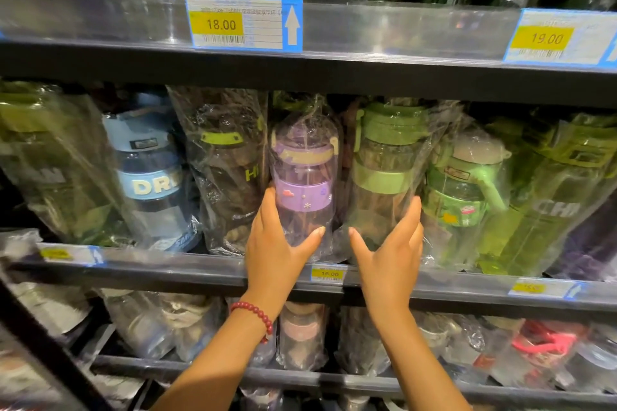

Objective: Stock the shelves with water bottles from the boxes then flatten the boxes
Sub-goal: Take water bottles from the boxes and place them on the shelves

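Standing between both hands — left [273,243], right [390,243] — purple bottle [302,177].

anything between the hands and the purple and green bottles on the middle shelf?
Nothing solid. The left hand lies on the purple bottle and the right hand on the green-lidded bottle, fingers straight. Only each bottle's clear plastic wrapping sits between skin and bottle. Neighbouring bottles crowd both sides.

Two bare forearms, no sleeves in view, left hand [277,253] wearing a dark red beaded bracelet [255,315] (round beads, seemingly glossy) at the wrist, right hand [390,253] unadorned
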`<state>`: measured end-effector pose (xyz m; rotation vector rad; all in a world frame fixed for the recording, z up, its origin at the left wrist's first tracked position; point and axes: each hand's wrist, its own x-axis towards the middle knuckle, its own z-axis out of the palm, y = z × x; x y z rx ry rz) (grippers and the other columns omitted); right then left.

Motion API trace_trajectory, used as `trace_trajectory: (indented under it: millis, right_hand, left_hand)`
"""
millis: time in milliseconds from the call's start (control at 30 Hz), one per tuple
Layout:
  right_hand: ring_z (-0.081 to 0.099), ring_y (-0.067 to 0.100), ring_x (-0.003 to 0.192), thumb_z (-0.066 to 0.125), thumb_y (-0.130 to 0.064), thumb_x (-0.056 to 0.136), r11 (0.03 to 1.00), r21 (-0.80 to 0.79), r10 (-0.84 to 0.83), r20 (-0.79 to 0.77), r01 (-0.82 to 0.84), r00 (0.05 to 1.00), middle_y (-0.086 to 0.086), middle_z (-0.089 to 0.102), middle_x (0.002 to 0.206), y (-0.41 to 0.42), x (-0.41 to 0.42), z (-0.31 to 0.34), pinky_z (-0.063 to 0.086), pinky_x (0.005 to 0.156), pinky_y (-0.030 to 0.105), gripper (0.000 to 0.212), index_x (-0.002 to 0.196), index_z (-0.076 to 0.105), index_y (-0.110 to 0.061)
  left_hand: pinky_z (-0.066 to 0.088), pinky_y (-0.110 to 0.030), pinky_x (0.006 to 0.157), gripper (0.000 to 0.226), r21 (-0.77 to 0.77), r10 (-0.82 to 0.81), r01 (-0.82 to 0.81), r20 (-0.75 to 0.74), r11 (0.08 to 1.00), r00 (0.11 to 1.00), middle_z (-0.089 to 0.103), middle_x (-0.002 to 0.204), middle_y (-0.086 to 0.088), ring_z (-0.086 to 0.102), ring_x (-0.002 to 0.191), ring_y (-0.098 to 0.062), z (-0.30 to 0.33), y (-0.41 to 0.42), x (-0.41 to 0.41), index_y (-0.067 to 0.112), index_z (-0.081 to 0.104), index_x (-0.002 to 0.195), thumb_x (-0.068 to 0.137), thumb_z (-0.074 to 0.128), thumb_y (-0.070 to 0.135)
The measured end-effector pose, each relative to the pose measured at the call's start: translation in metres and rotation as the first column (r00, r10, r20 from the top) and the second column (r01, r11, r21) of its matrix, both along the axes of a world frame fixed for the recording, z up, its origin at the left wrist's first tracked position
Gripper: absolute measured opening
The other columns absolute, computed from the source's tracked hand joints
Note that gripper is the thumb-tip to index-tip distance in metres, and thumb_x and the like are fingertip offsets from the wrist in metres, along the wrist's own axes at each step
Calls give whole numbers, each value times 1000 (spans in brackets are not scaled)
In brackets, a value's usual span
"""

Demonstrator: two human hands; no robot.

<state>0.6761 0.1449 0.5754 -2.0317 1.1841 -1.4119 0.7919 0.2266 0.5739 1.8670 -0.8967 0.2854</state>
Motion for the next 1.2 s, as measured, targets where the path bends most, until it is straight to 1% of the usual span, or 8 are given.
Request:
trace_trajectory:
  millis: [300, 500, 667, 733, 867, 967, 1067, 1200]
  right_hand:
    - [41, 41, 125, 78, -26, 75, 999, -25, 26, -2, -26, 1000, 25, 41, 138, -7, -3, -6, 36, 99, 46, 96, 147, 20, -2]
    - [30, 34, 133, 77, -25, 76, 983, -15, 181, 48, -180, 982, 22, 31, 144, -5, -15, -6, 29, 106, 45, 96, 148, 16, -5]
    - [24, 26, 137, 67, -32, 81, 960, -8, 276, 162, -278, 947, 14, 29, 147, 21, -34, -15, 26, 109, 45, 80, 145, 25, -10]
    - [28, 21, 135, 55, -41, 79, 953, -42, 300, 237, -299, 924, 8, 34, 145, 37, -39, -16, 28, 108, 38, 71, 141, 32, -16]
    - [41, 16, 128, 48, -35, 81, 890, -127, 455, 273, -438, 848, -1, 44, 136, 70, -30, -19, 32, 106, 27, 54, 133, 39, -24]
    - [42, 10, 124, 48, -30, 84, 818, -165, 575, 214, -551, 789, 1, 46, 133, 90, -3, -12, 31, 105, 17, 48, 131, 43, -20]
    - [40, 14, 126, 49, -28, 85, 781, -187, 620, 119, -596, 775, 2, 43, 134, 105, 35, -3, 29, 108, 20, 49, 131, 41, -16]
    - [29, 20, 133, 55, -25, 83, 824, -161, 561, 96, -544, 822, 9, 33, 142, 118, 79, 12, 17, 109, 10, 63, 140, 29, -16]
  left_hand:
    - [37, -29, 101, 101, 42, -36, 37, -27, 998, 999, 36, 148, 0, 37, 134, -17, 4, 4, 2, 17, 17, 148, 72, 74, 50]
    - [34, -31, 110, 97, 26, -55, 56, -39, 998, 998, 33, 149, 2, 32, 136, -13, 9, 12, -3, 19, 18, 149, 75, 74, 46]
    - [40, -29, 104, 76, -91, -17, 14, -33, 996, 999, 44, 133, 13, 42, 123, -3, 18, 35, -19, 27, 36, 139, 74, 70, 50]
    - [43, -27, 99, 63, -179, 26, -30, -22, 983, 999, 49, 122, 13, 48, 115, 0, 16, 48, -21, 31, 42, 131, 75, 68, 46]
    - [47, -28, 94, 45, -352, 191, -200, -59, 915, 980, 50, 115, 14, 50, 109, 1, 10, 83, -9, 29, 48, 119, 78, 67, 35]
    - [45, -38, 97, 50, -395, 323, -352, -140, 849, 936, 45, 114, 10, 47, 111, -8, 12, 107, 24, 25, 47, 119, 76, 63, 45]
    - [42, -46, 100, 59, -334, 385, -427, -186, 840, 904, 46, 122, 1, 46, 118, -21, 19, 123, 62, 16, 46, 125, 77, 70, 40]
    - [38, -39, 105, 79, -171, 364, -391, -172, 904, 916, 39, 138, -6, 38, 128, -22, 26, 130, 96, 11, 35, 138, 76, 74, 40]
